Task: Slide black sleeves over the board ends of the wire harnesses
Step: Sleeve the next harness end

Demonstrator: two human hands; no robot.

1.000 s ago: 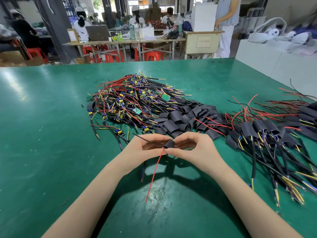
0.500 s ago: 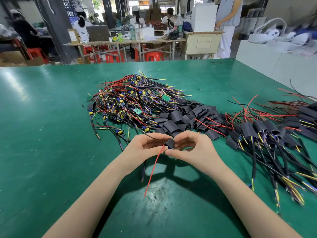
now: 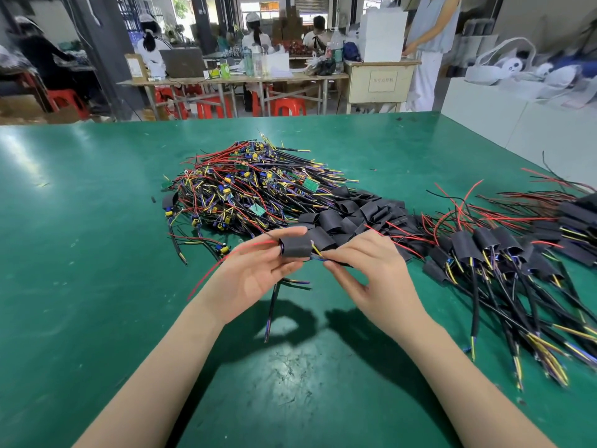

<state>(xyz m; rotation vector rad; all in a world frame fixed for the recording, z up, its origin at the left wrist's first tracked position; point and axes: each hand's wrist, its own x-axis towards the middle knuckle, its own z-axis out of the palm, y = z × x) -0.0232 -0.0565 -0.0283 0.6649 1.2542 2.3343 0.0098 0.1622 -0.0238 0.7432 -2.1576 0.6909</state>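
Observation:
My left hand (image 3: 255, 273) pinches a black sleeve (image 3: 295, 247) between thumb and fingers just above the green table (image 3: 80, 253). A red wire (image 3: 226, 263) trails out of the sleeve's left end toward the lower left. My right hand (image 3: 371, 270) pinches the harness wires (image 3: 318, 253), yellow and blue among them, where they leave the sleeve's right end. A black cable (image 3: 273, 302) hangs below my left hand. The board inside the sleeve is hidden.
A heap of unsleeved harnesses (image 3: 245, 189) with small green boards lies behind my hands. Loose black sleeves (image 3: 349, 215) sit to its right. Sleeved harnesses (image 3: 500, 253) spread over the right side. A white counter (image 3: 533, 130) borders the table at right; people work at benches beyond.
My hands have drawn apart a little. The sleeve has turned sideways in my left hand and shows its full length; the red wire now swings out to the left.

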